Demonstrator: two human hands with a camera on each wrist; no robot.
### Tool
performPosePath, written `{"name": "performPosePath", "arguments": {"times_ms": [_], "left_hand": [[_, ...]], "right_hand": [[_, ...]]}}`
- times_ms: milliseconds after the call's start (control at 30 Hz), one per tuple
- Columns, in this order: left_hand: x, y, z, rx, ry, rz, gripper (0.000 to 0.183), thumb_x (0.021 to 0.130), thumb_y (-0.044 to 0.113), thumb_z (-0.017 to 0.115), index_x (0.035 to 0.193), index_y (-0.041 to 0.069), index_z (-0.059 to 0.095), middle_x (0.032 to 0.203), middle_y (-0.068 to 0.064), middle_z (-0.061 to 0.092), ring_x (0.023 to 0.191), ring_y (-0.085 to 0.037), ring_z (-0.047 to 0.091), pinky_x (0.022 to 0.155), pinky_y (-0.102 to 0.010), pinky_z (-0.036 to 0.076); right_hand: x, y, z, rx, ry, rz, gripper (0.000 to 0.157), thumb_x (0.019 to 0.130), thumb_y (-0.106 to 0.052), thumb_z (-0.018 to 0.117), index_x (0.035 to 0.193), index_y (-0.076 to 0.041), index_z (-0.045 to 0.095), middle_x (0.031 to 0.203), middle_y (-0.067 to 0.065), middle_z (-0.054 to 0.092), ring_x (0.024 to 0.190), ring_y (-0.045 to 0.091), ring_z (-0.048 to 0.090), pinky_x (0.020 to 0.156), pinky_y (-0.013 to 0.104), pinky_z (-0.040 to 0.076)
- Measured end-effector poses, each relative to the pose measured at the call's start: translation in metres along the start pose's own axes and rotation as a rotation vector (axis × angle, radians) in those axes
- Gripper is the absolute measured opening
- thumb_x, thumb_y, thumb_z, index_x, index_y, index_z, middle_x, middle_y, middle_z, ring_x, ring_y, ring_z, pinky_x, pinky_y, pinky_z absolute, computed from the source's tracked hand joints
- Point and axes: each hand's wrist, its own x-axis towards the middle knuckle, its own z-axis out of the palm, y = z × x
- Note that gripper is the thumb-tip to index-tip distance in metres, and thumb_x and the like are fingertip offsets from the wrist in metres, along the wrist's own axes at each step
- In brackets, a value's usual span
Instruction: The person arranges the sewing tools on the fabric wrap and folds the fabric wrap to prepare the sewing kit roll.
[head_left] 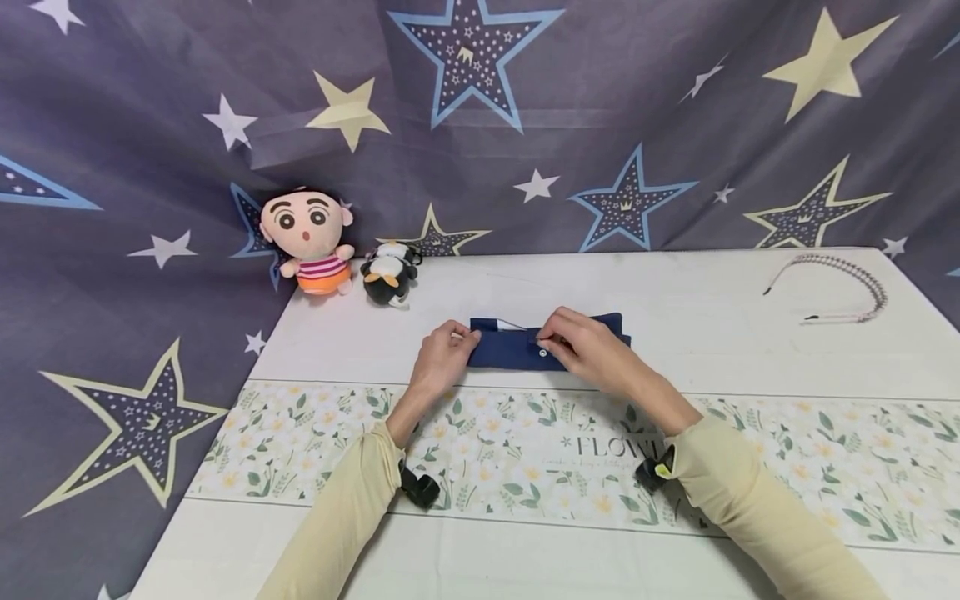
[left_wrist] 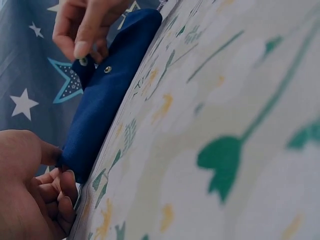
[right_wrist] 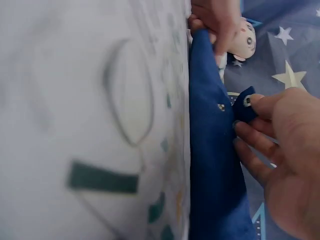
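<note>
A folded navy blue fabric pouch (head_left: 502, 352) lies flat across the white part of the table. My left hand (head_left: 442, 357) pinches its left end between thumb and fingers. My right hand (head_left: 596, 348) holds a short blue tab (right_wrist: 240, 111) by its tip, lifted off the pouch, with a metal snap half on it. The matching metal snap stud (right_wrist: 221, 107) shows on the pouch front, apart from the tab. Behind the front layer, a strip of white shows at the pouch's upper edge in the head view.
At the back left sit a plush doll (head_left: 315, 242) and a penguin plush (head_left: 388, 273). A beaded headband (head_left: 873, 287) lies at the back right. A floral printed band (head_left: 315, 442) crosses the tablecloth under my forearms. A star-patterned curtain (head_left: 525, 217) hangs behind the table.
</note>
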Motion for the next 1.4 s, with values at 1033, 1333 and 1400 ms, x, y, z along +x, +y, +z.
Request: {"name": "performPosePath", "arguments": {"times_ms": [1033,1333,1400], "left_hand": [[0.002,-0.002,0.001,0.009,-0.008,0.001,0.026,0.106,0.032,0.059,0.104,0.007,0.066,0.091,-0.009,0.073,0.08,-0.023,0.065,0.073,-0.037,0.047],[0.001,0.0,-0.001,0.007,-0.027,0.013,0.026,0.107,0.031,0.058,0.105,0.006,0.065,0.087,-0.008,0.071,0.073,-0.022,0.062,0.068,-0.035,0.044],[0.0,0.0,-0.001,0.0,-0.029,0.016,0.025,0.106,0.03,0.059,0.105,0.006,0.065,0.086,-0.008,0.071,0.072,-0.022,0.061,0.068,-0.035,0.043]], "right_hand": [[-0.018,0.006,0.004,-0.532,-0.075,-0.421,0.023,0.085,0.002,0.083,0.108,0.004,0.078,0.111,0.014,0.062,0.093,0.027,0.06,0.077,0.034,0.053],[-0.017,0.002,0.007,-0.623,-0.058,-0.427,0.019,0.088,-0.002,0.081,0.105,0.004,0.078,0.107,0.014,0.059,0.084,0.026,0.056,0.071,0.033,0.05],[-0.018,0.002,0.007,-0.594,-0.055,-0.408,0.022,0.087,-0.004,0.082,0.107,0.004,0.078,0.109,0.014,0.061,0.088,0.028,0.059,0.073,0.035,0.052]]}}
